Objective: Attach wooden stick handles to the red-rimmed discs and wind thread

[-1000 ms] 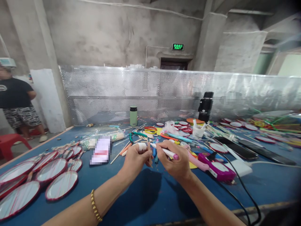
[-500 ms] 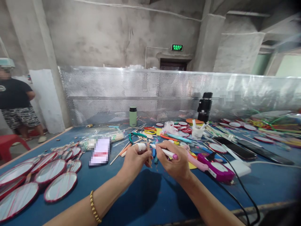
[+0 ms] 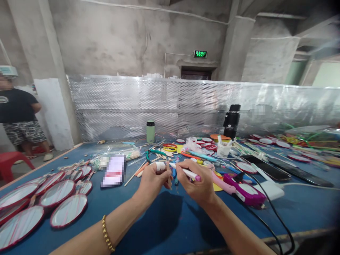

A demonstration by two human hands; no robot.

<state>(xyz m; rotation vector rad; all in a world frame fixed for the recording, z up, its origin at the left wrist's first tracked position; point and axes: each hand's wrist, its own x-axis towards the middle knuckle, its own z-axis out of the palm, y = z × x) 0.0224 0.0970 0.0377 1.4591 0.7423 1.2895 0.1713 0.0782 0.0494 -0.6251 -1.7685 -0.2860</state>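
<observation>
Basically, per-item notes:
Left hand (image 3: 152, 180): fingers curled, thumb and forefinger pinching a thin wooden stick (image 3: 168, 171) upright, low over the blue table (image 3: 164, 219); white tape (image 3: 160, 165) wraps the forefinger — likely a guard against rubbing.
Right hand (image 3: 198, 184): fingers pressed together around a white marker (image 3: 186, 171) with a pink cap end, gripped like a pen, tip aimed left at the stick. Held close so tip meets stick — my read.
Stick location: between the two hands, centre of frame, above the table, not lying on it.
Pink device (image 3: 243, 189): just right of the right hand, black cable (image 3: 276, 219) running off the near edge; within reach, probably parked there for that.
Red-rimmed discs (image 3: 69, 209): laid out in rows at left, well apart from the hands.
Green bottle (image 3: 150, 131): upright at the back by the perforated screen (image 3: 186, 102).
Bystander (image 3: 18, 117): standing far left, hands not at the table.
Hard to tell: whether the marker tip touches the stick; the stick's lower end is hidden behind the fingers; the clutter behind the hands is too small to sort.
</observation>
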